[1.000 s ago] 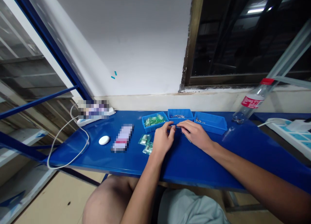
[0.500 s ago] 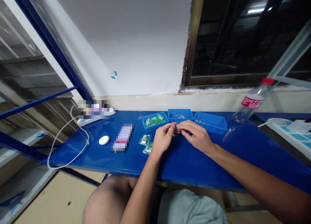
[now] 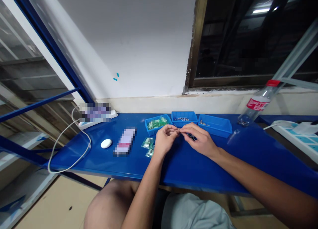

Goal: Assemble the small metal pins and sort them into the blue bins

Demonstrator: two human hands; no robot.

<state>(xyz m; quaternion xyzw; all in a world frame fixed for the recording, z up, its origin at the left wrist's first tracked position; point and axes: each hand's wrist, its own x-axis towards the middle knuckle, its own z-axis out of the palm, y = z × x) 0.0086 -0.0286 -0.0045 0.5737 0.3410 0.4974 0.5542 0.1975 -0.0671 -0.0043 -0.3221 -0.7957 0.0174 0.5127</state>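
Note:
My left hand (image 3: 166, 138) and my right hand (image 3: 200, 139) meet fingertip to fingertip over the blue table (image 3: 188, 169). Both are pinched closed on something too small to make out. Just beyond them stand three blue bins. The left bin (image 3: 150, 133) holds green-tinted packets (image 3: 157, 122). Thin metal pins or screws (image 3: 183, 119) lie in the middle bin (image 3: 177, 114). A few small metal pieces (image 3: 204, 123) sit in the right bin (image 3: 221, 126). Two small clear-green packets (image 3: 147, 143) lie left of my left hand, one partly hidden by it. Dark small pieces (image 3: 191, 136) show under my right hand.
Farther left are a blurred-out phone-like slab (image 3: 125, 141), a white oval object (image 3: 106, 143) and a white cable (image 3: 51, 156). A plastic bottle (image 3: 258, 104) with a red cap leans at the right, near a white power strip (image 3: 298, 136). The wall closes off the back.
My left hand has shifted slightly, its fingers more raised and bent. My right fingers have moved a little left, and more of the dark pieces beneath shows.

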